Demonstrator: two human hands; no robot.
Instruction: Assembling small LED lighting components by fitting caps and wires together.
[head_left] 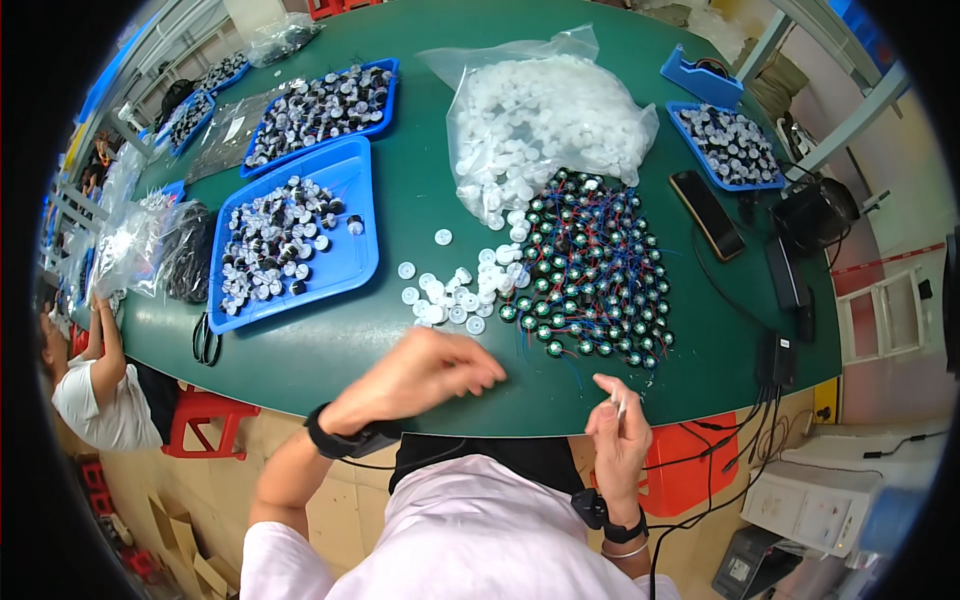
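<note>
My left hand (425, 375) is over the near part of the green table (400, 240), fingers bent and drawn together. Whatever its fingertips may hold is hidden. At the table's front edge, my right hand (620, 435) pinches a small white piece (619, 404) between thumb and fingers. Loose translucent round caps (458, 297) lie scattered just beyond my left hand. Beyond my right hand spreads a dense pile of small round black-rimmed parts (590, 270) with green faces and red and blue wires.
A clear bag (550, 120) spills more white caps behind the pile. Blue trays (350, 270) of capped parts stand left; another tray (730, 147) is far right, near a phone (706, 214) and a tape dispenser (702, 77). Cables (770, 390) hang at right. Another person (105, 385) sits far left.
</note>
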